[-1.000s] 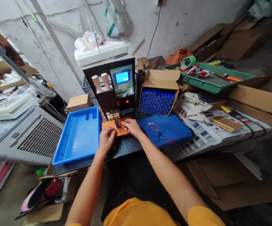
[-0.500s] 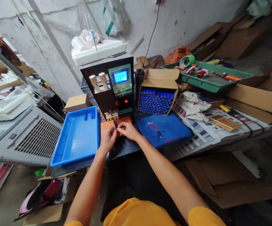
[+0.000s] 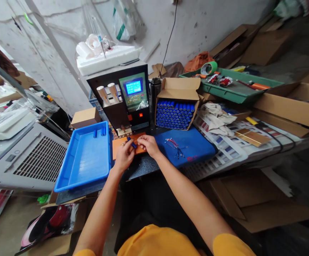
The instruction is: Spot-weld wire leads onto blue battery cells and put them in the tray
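My left hand is closed around a blue cylindrical battery cell, which lies tilted over the orange block at the foot of a spot welder. Just right of the cell, my right hand is pinched, and whatever sits between its fingertips is too small to make out. Above both hands are the welder's copper-coloured electrodes. A bundle of red and black wires lies on the blue pad to the right.
On the left, a blue tray holds 3 blue cells. Behind the pad stands an open cardboard box packed with several more cells. A dark flask and a green tray are further back.
The cell has gone from nearly upright to tilted in my left hand. My right hand has drawn slightly away to the right. The whole view has shifted a little.
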A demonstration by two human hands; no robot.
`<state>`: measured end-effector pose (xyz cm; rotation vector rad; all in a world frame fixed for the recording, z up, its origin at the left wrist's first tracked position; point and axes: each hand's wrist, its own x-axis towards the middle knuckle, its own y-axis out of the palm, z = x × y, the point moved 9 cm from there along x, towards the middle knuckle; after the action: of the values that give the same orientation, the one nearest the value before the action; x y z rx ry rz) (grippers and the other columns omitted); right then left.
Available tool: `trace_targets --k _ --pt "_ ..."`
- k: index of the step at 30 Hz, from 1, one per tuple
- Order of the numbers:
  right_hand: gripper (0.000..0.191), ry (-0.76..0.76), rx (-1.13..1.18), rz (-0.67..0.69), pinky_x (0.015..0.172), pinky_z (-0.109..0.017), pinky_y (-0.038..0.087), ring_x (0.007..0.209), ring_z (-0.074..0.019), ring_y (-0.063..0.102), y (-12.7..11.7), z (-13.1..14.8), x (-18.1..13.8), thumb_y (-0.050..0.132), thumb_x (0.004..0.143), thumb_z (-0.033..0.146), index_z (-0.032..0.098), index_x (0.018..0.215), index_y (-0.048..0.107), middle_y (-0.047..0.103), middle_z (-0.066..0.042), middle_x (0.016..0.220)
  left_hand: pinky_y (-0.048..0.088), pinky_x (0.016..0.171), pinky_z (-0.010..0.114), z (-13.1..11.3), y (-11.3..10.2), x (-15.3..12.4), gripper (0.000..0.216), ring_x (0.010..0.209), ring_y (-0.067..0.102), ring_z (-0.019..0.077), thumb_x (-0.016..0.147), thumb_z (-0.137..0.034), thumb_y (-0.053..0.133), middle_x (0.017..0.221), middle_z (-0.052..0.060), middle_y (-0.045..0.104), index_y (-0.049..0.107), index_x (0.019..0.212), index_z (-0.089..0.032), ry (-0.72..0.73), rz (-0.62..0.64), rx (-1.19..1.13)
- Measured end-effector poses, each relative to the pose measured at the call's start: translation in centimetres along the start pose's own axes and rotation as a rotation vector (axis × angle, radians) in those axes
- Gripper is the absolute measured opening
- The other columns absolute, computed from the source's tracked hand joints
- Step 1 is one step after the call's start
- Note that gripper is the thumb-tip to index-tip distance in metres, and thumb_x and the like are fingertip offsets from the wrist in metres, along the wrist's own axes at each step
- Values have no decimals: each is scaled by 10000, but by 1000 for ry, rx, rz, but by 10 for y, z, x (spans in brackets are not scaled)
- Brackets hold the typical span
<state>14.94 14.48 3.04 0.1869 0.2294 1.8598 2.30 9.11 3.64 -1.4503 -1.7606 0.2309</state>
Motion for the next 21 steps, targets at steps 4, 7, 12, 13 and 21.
trace_targets --k 4,7,12,13,21 --pt "242 12 33 -60 393 -184 260 421 -57 402 -5 -2 2 653 652 386 170 603 554 510 40 499 478 732 313 3 1 0 415 717 555 160 824 -207 558 781 30 577 595 1238 -192 -37 9 -22" --pt "239 6 39 -71 395 -186 263 417 -55 396 -5 -2 2 658 655 382 173 609 554 498 47 498 470 718 300 3 -1 1 365 696 554 149 843 -257 562 782 27 600 610 1198 -187 -56 14 -63" --pt "243 1 43 -86 408 -189 272 432 -55 399 -6 -1 1 657 657 382 174 605 542 507 44 523 446 599 253 11 -7 0 344 588 534 123 877 -390 538 697 0 587 621 1128 -169 -215 -28 -202" --pt "246 -1 38 -95 412 -189 274 437 -55 401 -6 -1 1 656 657 383 173 601 540 508 43 526 427 566 244 12 -10 0 329 555 507 117 873 -402 543 647 -16 554 636 1083 -167 -240 -49 -210" --pt "241 -22 -26 -108 420 -186 276 466 -68 415 -7 -3 5 639 672 383 176 594 545 501 35 523 423 570 234 8 -24 7 205 578 488 113 794 -378 610 610 -23 520 648 765 -179 -234 -112 -229"
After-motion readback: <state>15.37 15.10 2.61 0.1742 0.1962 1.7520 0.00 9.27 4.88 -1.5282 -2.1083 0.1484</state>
